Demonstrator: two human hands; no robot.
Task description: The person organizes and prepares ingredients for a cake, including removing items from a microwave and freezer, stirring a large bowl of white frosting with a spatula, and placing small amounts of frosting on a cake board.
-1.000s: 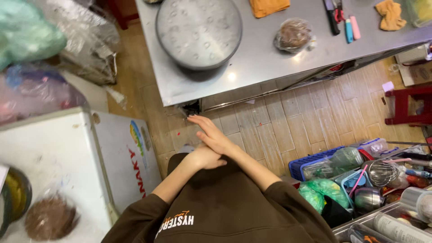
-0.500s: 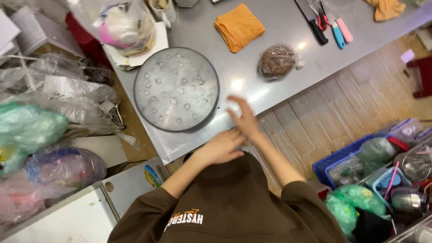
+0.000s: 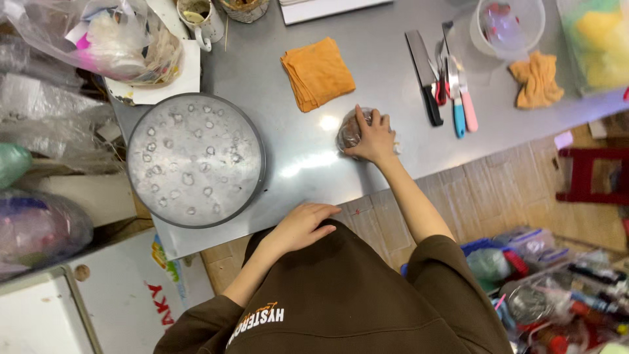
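- Head view: right hand [image 3: 375, 136] laid over a plastic-wrapped brown lump [image 3: 352, 129] on the steel table [image 3: 393, 72], fingers curled, grasping it.
- Left hand [image 3: 301, 226] loose, fingers released, resting against the brown sweatshirt [image 3: 341, 295] at the table edge.
- Round metal pan [image 3: 195, 159] to the left, folded orange cloth [image 3: 318, 72] just beyond the lump.

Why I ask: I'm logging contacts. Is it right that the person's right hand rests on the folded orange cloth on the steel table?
No. The head view shows the right hand on the plastic-wrapped brown lump; the folded orange cloth lies untouched beyond it on the steel table.
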